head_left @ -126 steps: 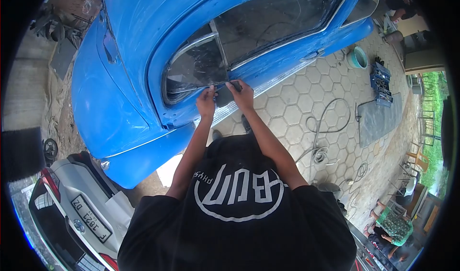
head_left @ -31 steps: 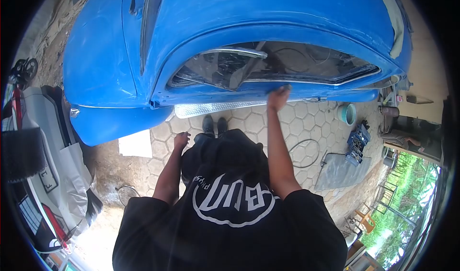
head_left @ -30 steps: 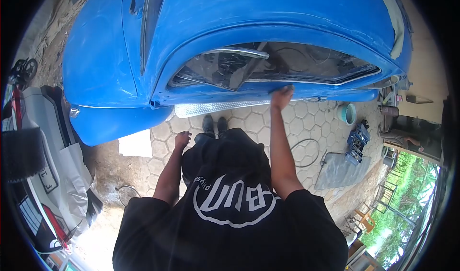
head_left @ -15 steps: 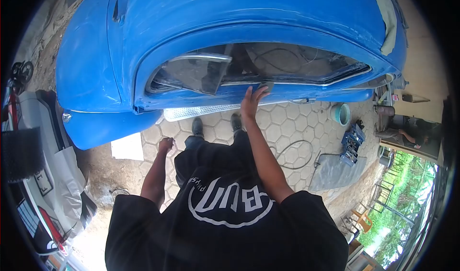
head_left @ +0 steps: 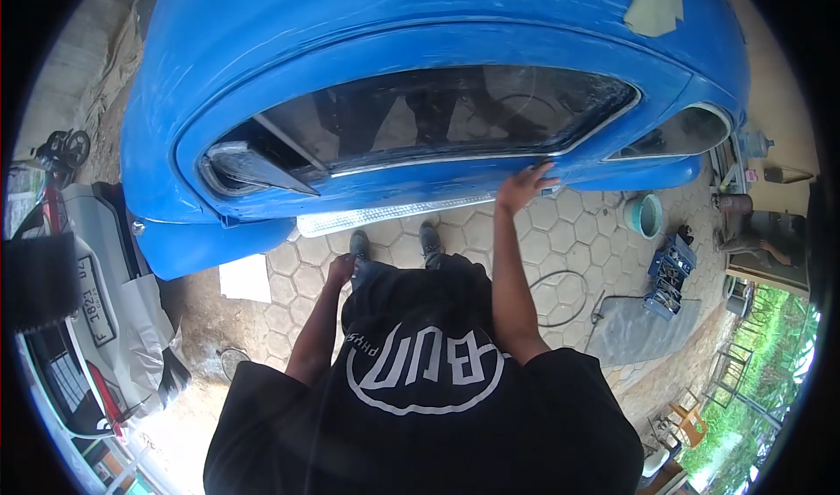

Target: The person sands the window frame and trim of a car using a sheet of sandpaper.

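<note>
A blue car [head_left: 350, 44] with dull, scuffed paint stands in front of me. My right hand [head_left: 525, 189] reaches up to the door just below the side window [head_left: 437, 114], its fingers stretched and slightly spread against the blue sill. A small grey flat piece seems to lie under those fingertips, mostly hidden. Low beside my thigh hangs my left hand [head_left: 339, 270], fingers curled and touching no part of the car. Whether anything is inside it cannot be made out. At the window's left end, a small vent pane [head_left: 262, 167] is swung outward.
Below the door runs a silver running board [head_left: 394, 213]. On the paving stand a teal bucket [head_left: 644, 216] and an open blue toolbox [head_left: 669, 276], near a looped hose [head_left: 560, 298]. Another vehicle [head_left: 114, 294] is at left; another person [head_left: 770, 237] is at far right.
My right hand has moved right along the sill below the window. My left hand has come in closer to my leg. The view has shifted, showing more of the rear side window.
</note>
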Motion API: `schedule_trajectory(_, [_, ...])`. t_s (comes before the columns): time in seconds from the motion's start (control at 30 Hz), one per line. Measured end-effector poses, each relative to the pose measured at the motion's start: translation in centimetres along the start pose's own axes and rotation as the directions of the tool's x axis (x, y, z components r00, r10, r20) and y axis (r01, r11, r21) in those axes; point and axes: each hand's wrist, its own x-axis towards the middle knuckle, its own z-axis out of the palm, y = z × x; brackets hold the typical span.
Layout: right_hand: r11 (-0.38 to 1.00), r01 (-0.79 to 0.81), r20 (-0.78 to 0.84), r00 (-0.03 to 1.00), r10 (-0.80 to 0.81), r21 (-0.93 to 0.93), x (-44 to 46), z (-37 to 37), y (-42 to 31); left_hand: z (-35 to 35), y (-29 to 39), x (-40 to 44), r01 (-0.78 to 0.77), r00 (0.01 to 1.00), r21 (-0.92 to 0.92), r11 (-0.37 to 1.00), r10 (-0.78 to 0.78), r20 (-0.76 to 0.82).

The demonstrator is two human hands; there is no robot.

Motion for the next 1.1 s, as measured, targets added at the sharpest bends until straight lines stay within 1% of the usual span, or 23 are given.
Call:
schedule_trajectory(0.03, [0.998, 0.028, -0.021, 0.999, -0.027, 0.064, 1.2, -0.8, 0.4, 0.9, 0.2, -0.1, 0.006, 1.000, -0.041, 0.999, -0.006, 0.005])
schedule_trajectory(0.1, [0.978, 0.090, -0.065, 0.995, -0.080, 0.187, 2.9, -3.3, 0.3, 2.4, 0.4, -0.2, 0.039, 0.999, -0.049, 0.998, -0.038, 0.015])
schedule_trajectory(0.2, [0.998, 0.057, -0.114, 0.992, -0.054, 0.023, 2.9, -5.3, 0.6, 3.7, 0.5, -1.1, 0.115, 0.993, -0.079, 0.990, -0.114, 0.022])
schedule_trajectory(0.27, [0.989, 0.146, -0.069, 0.987, -0.147, -0.018, 3.2, -5.4, 1.0, 3.9, 0.8, -2.1, 0.190, 0.982, -0.120, 0.974, -0.189, 0.024])
schedule_trajectory(0.3, [0.981, 0.188, -0.050, 0.981, -0.190, -0.038, 3.3, -5.4, 1.2, 4.1, 1.1, -2.7, 0.203, 0.979, -0.091, 0.975, -0.203, 0.001])
schedule_trajectory(0.4, [0.945, 0.327, -0.059, 0.943, -0.328, -0.020, 2.3, -3.2, 1.8, 4.4, 0.9, -3.6, 0.203, 0.979, -0.091, 0.975, -0.203, 0.009])
schedule_trajectory(0.43, [0.933, 0.356, -0.060, 0.931, -0.359, -0.053, 1.4, -2.6, 2.1, 4.5, 0.8, -3.6, 0.245, 0.969, -0.076, 0.967, -0.244, 0.023])
schedule_trajectory(0.47, [0.929, 0.369, -0.060, 0.927, -0.371, -0.040, 0.6, -2.1, 1.8, 4.5, 1.1, -3.9, 0.260, 0.966, -0.074, 0.963, -0.258, 0.032])
schedule_trajectory(0.53, [0.919, 0.393, -0.059, 0.918, -0.393, -0.016, -1.3, -1.5, 1.0, 4.7, -1.0, -2.2, 0.274, 0.957, -0.036, 0.961, -0.268, 0.112])
schedule_trajectory(0.63, [0.958, 0.275, 0.113, 0.952, -0.284, 0.084, -2.8, -2.4, -0.3, 4.8, 0.4, -2.3, 0.228, 0.967, -0.042, 0.973, -0.221, 0.124])
schedule_trajectory(0.67, [0.940, 0.342, 0.092, 0.935, -0.341, 0.010, -2.3, -2.7, -0.2, 4.6, 1.1, -2.3, 0.207, 0.972, -0.049, 0.977, -0.199, 0.127])
schedule_trajectory(0.73, [0.878, 0.459, 0.068, 0.889, -0.453, -0.135, -0.8, -3.8, 1.1, 4.4, 3.2, -3.4, 0.179, 0.983, -0.063, 0.982, -0.175, 0.057])
schedule_trajectory(0.77, [0.908, 0.390, 0.008, 0.919, -0.394, -0.156, -0.1, -3.9, 2.1, 4.2, 4.5, -3.6, 0.163, 0.986, -0.072, 0.984, -0.162, 0.029])
schedule_trajectory(0.83, [0.940, 0.323, 0.005, 0.946, -0.324, -0.109, 0.9, -4.0, 2.9, 3.7, 6.1, -4.0, 0.154, 0.988, -0.072, 0.985, -0.155, -0.011])
schedule_trajectory(0.87, [0.954, 0.288, 0.003, 0.957, -0.289, -0.088, 1.1, -3.9, 2.7, 3.4, 5.7, -3.6, 0.135, 0.991, -0.070, 0.988, -0.136, -0.009])
schedule_trajectory(0.9, [0.968, 0.250, 0.000, 0.968, -0.250, 0.010, 0.6, -3.3, 2.3, 3.1, 5.2, -3.2, 0.116, 0.993, -0.069, 0.991, -0.117, -0.007])
schedule_trajectory(0.93, [0.969, 0.240, 0.011, 0.971, -0.241, 0.055, -0.1, -2.6, 1.7, 3.0, 4.6, -3.1, 0.101, 0.995, -0.071, 0.992, -0.101, -0.005])
schedule_trajectory(1.0, [0.964, 0.218, 0.039, 0.973, -0.227, 0.153, -1.9, -1.0, -0.5, 2.8, 3.3, -2.8, 0.151, 0.988, -0.083, 0.985, -0.152, -0.008])
schedule_trajectory(1.03, [0.973, 0.174, 0.061, 0.981, -0.184, 0.149, -2.7, -0.5, -1.6, 2.5, 2.7, -2.6, 0.174, 0.984, -0.090, 0.981, -0.176, -0.011])
schedule_trajectory(1.1, [0.976, 0.169, 0.069, 0.981, -0.180, 0.138, -4.0, 0.0, -2.7, 1.7, 2.0, -2.9, 0.200, 0.979, -0.091, 0.976, -0.202, -0.011])
